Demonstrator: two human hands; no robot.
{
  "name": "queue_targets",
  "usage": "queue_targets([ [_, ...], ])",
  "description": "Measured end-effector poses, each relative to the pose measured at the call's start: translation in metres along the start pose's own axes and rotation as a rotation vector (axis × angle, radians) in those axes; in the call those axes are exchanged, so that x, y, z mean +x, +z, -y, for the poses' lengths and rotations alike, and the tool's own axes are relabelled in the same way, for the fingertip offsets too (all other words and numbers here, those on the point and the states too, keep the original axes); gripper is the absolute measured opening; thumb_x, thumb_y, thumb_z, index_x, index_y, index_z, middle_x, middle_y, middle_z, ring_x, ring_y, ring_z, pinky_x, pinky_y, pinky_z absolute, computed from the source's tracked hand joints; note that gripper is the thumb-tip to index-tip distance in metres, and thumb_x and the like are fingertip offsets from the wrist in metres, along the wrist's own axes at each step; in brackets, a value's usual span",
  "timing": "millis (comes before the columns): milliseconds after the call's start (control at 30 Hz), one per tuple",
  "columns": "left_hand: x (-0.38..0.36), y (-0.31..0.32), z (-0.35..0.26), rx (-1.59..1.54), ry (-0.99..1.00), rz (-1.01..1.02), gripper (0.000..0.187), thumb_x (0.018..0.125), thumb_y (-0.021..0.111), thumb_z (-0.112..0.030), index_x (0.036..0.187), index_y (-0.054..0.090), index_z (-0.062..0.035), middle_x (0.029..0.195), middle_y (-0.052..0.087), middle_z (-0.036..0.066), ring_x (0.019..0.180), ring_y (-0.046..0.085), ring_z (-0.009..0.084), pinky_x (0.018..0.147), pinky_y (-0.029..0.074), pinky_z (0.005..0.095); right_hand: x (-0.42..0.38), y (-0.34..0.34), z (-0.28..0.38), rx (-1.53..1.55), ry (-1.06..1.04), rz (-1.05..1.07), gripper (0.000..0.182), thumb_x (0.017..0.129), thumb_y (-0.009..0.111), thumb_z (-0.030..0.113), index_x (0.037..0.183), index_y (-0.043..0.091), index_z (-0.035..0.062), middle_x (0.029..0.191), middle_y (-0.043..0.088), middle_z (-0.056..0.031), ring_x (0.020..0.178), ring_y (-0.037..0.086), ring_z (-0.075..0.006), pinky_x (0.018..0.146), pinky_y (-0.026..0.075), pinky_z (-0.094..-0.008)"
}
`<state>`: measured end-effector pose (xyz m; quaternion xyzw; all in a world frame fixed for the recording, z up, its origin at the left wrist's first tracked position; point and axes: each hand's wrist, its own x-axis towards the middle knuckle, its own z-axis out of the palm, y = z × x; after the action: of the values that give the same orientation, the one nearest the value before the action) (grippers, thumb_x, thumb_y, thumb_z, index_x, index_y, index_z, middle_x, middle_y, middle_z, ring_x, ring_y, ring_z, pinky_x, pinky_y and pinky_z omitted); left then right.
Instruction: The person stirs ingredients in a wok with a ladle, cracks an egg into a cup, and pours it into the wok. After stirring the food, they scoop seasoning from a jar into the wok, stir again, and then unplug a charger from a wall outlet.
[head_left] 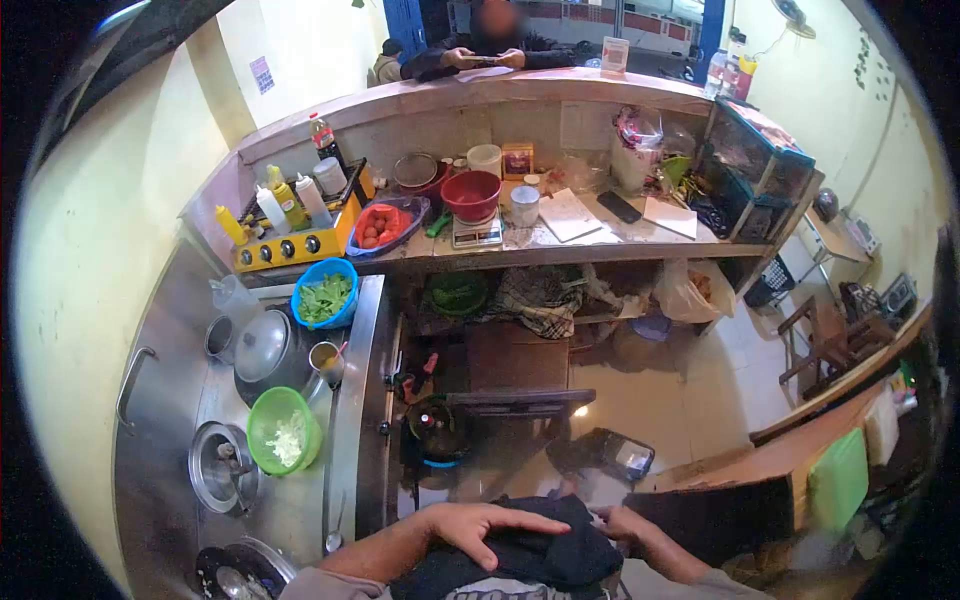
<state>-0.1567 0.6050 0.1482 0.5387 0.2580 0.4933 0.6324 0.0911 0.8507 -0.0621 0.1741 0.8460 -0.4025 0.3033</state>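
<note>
My left hand [490,530] lies flat against the black cloth [545,540] at the front of my body, its fingers stretched and the thumb apart. Light printed lettering shows at the cloth's lower edge. On the other side, my right hand [632,527] has its fingers curled at the edge of this cloth; what is between them, if anything, is hidden. Left of my arms, on the steel counter [345,440], a green bowl [258,432] holds shredded pale vegetable, and a blue basket [312,318] holds green leaves.
A lidded pot [262,345] stands by the baskets. Ahead, the work shelf carries a red bowl [470,195] on a scale, sauce bottles [290,205] and a phone [619,207]. Beyond the ledge a person [490,55] holds something. A chair [815,335] is at right.
</note>
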Motion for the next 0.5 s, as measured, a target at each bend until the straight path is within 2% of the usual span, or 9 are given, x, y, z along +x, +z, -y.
queue_targets([
  [100, 0.016, -0.031, 0.004, 0.246, -0.11, -0.171, 0.086, 0.077, 0.068, -0.049, 0.143, 0.031, -0.0084, 0.149, 0.027, 0.015, 0.138, 0.023, 0.0259, 0.112, 0.016, 0.041, 0.036, -0.001, -0.052, -0.037, -0.024, 0.239, 0.056, 0.086, 0.055, 0.05, 0.132, 0.05, 0.0191, 0.104, 0.065, -0.0181, 0.095, 0.062, -0.0334, 0.084, 0.047, -0.0414],
  [133, 0.027, -0.044, 0.006, 0.38, -0.155, -0.248, 0.083, 0.075, 0.072, -0.044, 0.141, 0.036, -0.0087, 0.147, 0.03, 0.015, 0.138, 0.022, 0.0308, 0.112, 0.014, 0.0482, 0.03, -0.018, -0.047, 0.004, 0.026, 0.183, 0.054, 0.087, 0.052, 0.048, 0.134, 0.047, 0.0212, 0.097, 0.066, -0.0204, 0.088, 0.063, -0.0339, 0.08, 0.048, -0.0435],
  [233, 0.046, -0.103, 0.07, 0.905, -0.317, -0.673, 0.071, 0.076, 0.071, -0.045, 0.134, 0.047, -0.0107, 0.143, 0.038, 0.015, 0.136, 0.028, 0.0341, 0.111, 0.017, 0.0496, 0.05, -0.059, -0.079, -0.212, 0.058, 0.163, 0.056, 0.081, 0.058, 0.039, 0.132, 0.049, 0.0165, 0.101, 0.065, -0.0197, 0.092, 0.063, -0.0316, 0.079, 0.048, -0.0382],
  [300, 0.067, -0.135, 0.088, 1.202, -0.487, -0.936, 0.062, 0.077, 0.067, -0.046, 0.126, 0.054, -0.011, 0.138, 0.042, 0.016, 0.133, 0.032, 0.037, 0.11, 0.019, 0.0503, 0.056, -0.087, -0.102, -0.09, 0.177, 0.098, 0.051, 0.082, 0.056, 0.039, 0.128, 0.053, 0.0168, 0.098, 0.065, -0.02, 0.091, 0.063, -0.0329, 0.079, 0.049, -0.0385],
  [333, 0.072, -0.151, 0.104, 1.29, -0.469, -1.065, 0.054, 0.078, 0.065, -0.044, 0.119, 0.059, -0.01, 0.129, 0.051, 0.016, 0.127, 0.038, 0.0376, 0.106, 0.026, 0.0473, 0.058, -0.101, -0.117, -0.031, 0.237, 0.067, 0.048, 0.083, 0.055, 0.039, 0.125, 0.056, 0.0169, 0.097, 0.066, -0.0201, 0.09, 0.063, -0.0336, 0.078, 0.049, -0.0387],
  [433, 0.083, -0.176, 0.134, 1.488, -0.537, -1.197, 0.041, 0.079, 0.064, -0.043, 0.106, 0.066, -0.0124, 0.113, 0.061, 0.011, 0.115, 0.051, 0.0318, 0.097, 0.032, 0.0463, 0.079, -0.129, -0.179, -0.161, 0.192, -0.012, 0.044, 0.083, 0.056, 0.041, 0.117, 0.061, 0.0136, 0.095, 0.066, -0.0206, 0.085, 0.064, -0.0346, 0.075, 0.05, -0.0403],
  [467, 0.092, -0.18, 0.131, 1.385, -0.484, -1.333, 0.031, 0.081, 0.061, -0.042, 0.087, 0.07, -0.0134, 0.09, 0.067, 0.007, 0.094, 0.06, 0.027, 0.085, 0.039, 0.0433, 0.085, -0.128, -0.201, -0.122, 0.206, -0.183, 0.043, 0.077, 0.066, 0.037, 0.104, 0.064, 0.0041, 0.09, 0.066, -0.021, 0.08, 0.065, -0.0305, 0.073, 0.051, -0.0385],
  [500, 0.097, -0.187, 0.132, 1.316, -0.561, -1.432, 0.03, 0.081, 0.061, -0.042, 0.084, 0.069, -0.0132, 0.085, 0.067, 0.006, 0.088, 0.061, 0.0269, 0.081, 0.04, 0.0428, 0.08, -0.143, -0.196, -0.02, 0.289, -0.186, 0.039, 0.077, 0.067, 0.035, 0.101, 0.065, 0.0041, 0.087, 0.066, -0.0186, 0.08, 0.064, -0.0281, 0.073, 0.05, -0.0379],
])
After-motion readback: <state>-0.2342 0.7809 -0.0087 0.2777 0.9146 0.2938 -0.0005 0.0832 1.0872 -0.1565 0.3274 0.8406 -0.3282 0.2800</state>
